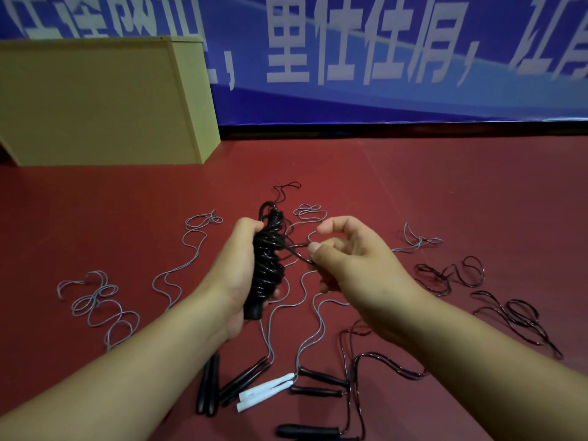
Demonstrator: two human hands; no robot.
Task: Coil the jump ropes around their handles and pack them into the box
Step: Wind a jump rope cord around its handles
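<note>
Nearest, on the red floor (445, 186), lie loose handles: a pair of black handles (207, 385) on the left, a pair of white handles (265, 390) in the middle, and more black ones to the right, with grey ropes (95, 300) and dark ropes (509, 310) trailing away from them in loose curls.

Above these, the left hand (234, 278) grips a black bundle (266, 265), a black rope coiled round its handles and held upright, the fingers curled round it. Just to the right, the right hand (346, 259) pinches the rope's free end (299, 251) between thumb and fingers, close to the bundle.

Farther back on the left stands the cardboard box (95, 103), well apart from the hands. Behind it hangs a blue banner (381, 58) with white characters.
</note>
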